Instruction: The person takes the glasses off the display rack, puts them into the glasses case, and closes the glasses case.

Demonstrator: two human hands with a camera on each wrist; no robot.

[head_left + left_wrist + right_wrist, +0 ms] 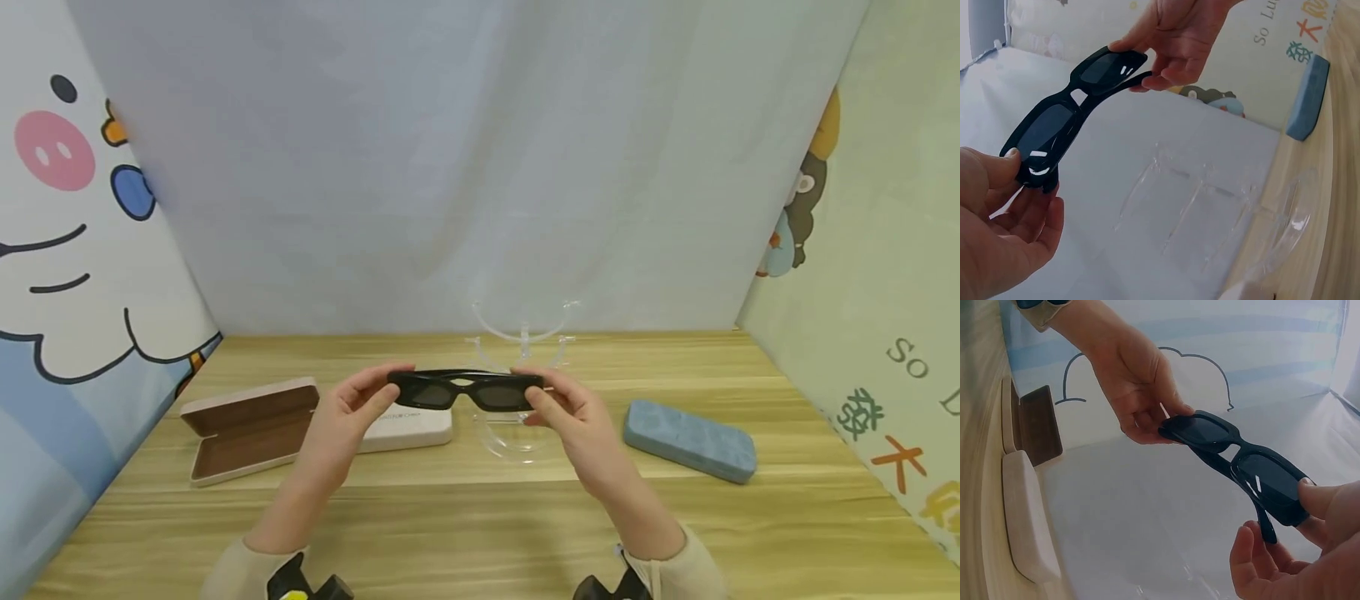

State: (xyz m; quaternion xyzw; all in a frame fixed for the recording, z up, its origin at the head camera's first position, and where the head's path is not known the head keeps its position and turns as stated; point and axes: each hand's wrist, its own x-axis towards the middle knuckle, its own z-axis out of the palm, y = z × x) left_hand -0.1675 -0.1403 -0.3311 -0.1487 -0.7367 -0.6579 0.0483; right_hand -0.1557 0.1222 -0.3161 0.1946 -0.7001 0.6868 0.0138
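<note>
A pair of black sunglasses (465,390) with dark lenses is held level above the wooden table (480,517), one hand at each end. My left hand (352,410) pinches the left end of the frame (1038,164) between thumb and fingers. My right hand (570,412) pinches the right end (1285,509) the same way. Just behind and below the sunglasses stands a clear plastic glasses stand (522,346), with nothing on it. The stand (1210,206) also shows in the left wrist view.
An open beige glasses case (255,427) lies at the left, its lid side (1025,512) seen in the right wrist view. A blue closed case (690,440) lies at the right. Cloth walls with cartoon prints close in the table on three sides.
</note>
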